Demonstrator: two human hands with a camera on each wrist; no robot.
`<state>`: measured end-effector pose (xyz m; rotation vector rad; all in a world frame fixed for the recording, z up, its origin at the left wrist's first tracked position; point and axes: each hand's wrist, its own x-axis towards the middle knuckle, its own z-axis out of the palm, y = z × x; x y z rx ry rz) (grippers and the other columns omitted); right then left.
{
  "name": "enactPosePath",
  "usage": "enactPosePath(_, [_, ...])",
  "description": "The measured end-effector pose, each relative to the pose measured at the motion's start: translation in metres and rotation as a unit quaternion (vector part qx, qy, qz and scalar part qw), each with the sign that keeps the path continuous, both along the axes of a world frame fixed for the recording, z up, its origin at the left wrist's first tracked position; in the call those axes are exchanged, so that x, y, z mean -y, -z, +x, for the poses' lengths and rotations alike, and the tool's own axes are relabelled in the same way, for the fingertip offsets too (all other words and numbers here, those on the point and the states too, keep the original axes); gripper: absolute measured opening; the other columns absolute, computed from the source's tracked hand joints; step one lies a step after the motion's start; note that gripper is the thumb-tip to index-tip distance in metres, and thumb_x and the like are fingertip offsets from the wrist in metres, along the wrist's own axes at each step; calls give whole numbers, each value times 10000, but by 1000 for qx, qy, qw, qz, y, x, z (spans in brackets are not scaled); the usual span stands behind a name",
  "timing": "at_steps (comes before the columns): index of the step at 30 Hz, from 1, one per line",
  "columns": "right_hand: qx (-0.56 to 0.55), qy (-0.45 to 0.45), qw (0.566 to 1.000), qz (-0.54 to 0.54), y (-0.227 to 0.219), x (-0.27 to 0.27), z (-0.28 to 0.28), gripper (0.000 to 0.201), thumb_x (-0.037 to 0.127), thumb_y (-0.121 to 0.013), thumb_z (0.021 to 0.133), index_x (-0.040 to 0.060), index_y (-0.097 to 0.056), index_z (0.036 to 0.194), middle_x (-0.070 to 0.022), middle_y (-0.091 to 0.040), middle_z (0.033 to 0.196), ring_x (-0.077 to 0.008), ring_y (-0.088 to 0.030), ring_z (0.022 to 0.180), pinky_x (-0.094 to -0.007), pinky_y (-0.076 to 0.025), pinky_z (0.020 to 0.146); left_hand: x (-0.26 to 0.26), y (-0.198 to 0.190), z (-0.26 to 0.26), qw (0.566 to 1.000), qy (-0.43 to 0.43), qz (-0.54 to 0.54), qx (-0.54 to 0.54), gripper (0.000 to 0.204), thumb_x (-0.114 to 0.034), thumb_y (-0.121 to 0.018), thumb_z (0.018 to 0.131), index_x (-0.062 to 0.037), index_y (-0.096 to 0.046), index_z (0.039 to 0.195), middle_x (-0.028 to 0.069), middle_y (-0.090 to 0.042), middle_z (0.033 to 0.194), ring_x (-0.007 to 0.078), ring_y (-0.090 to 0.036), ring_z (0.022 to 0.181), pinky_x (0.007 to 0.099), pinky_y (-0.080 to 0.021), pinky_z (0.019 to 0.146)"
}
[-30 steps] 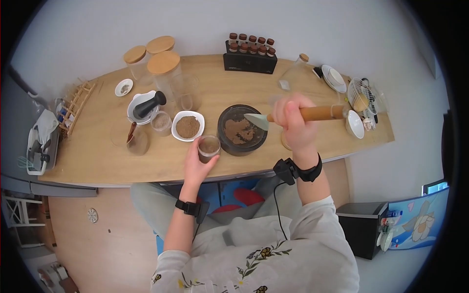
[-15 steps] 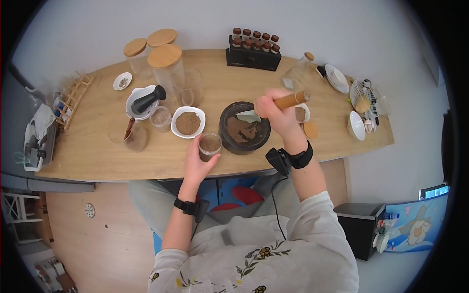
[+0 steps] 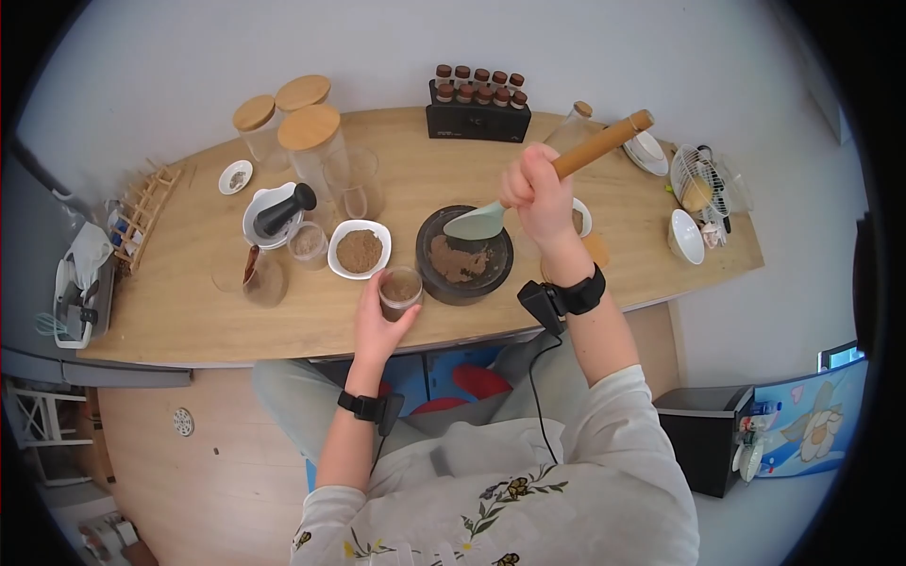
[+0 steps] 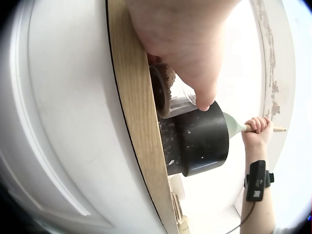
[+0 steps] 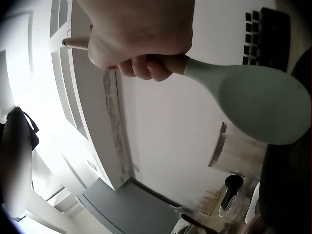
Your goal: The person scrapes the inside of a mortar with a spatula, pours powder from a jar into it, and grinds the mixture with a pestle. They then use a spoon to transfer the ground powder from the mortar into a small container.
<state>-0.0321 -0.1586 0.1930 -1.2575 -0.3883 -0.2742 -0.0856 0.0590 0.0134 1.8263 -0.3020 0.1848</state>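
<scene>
My right hand [image 3: 543, 200] grips the wooden handle of a pale green silicone spoon [image 3: 475, 224]. The spoon's head [image 5: 265, 100] is over the far part of a black stone mortar [image 3: 427, 274], its handle slanting up to the right. Brown powder [image 3: 459, 259] lies in a patch on the mortar's floor. Thumb and fingers of my left hand [image 3: 379, 325] hold a small clear jar [image 3: 401, 288] upright at the mortar's left side. Brown powder also clings inside this jar [image 4: 178, 100], seen from the side in the left wrist view.
A white bowl of brown powder [image 3: 360, 251] stands behind the jar. Left of it are a lidded-size glass cup [image 3: 308, 245] and a white mortar with a dark pestle [image 3: 281, 212]. Tall wood-lidded canisters [image 3: 311, 141] and a black spice rack [image 3: 478, 123] stand at the back.
The spoon dipped lower into the mortar half a second ago and has since risen towards the far rim, its handle swinging upright to the right. The left hand and jar stay put.
</scene>
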Motion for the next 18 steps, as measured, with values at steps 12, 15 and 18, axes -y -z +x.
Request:
enactPosePath(12, [-28, -5, 999, -28, 28, -10, 12, 321, 139, -453, 883, 67, -360, 584, 39, -339, 481, -52, -298, 421, -212, -234, 398, 0, -5, -2, 1000, 6, -5, -11, 688, -129, -721, 638, 10, -362, 1208, 169, -493, 1138, 277, -486, 1070, 345, -394, 898])
enactPosePath(15, [-48, -50, 998, -13, 34, -15, 9, 317, 130, -452, 881, 67, -357, 585, 38, -325, 475, -53, -287, 416, -215, -224, 393, 1, -1, 0, 1000, 0, 5, -4, 688, -126, -720, 640, 16, -359, 1209, 173, -492, 1138, 274, -486, 1070, 342, -392, 900])
enactPosePath(18, [-53, -142, 988, -26, 33, -8, 10, 317, 135, -448, 884, 68, -357, 588, 37, -314, 475, -57, -273, 413, -219, -216, 390, 1, -5, -1, 1000, 1, 5, -12, 693, -124, -719, 642, 19, -353, 1212, 175, -490, 1140, 271, -483, 1075, 339, -389, 903])
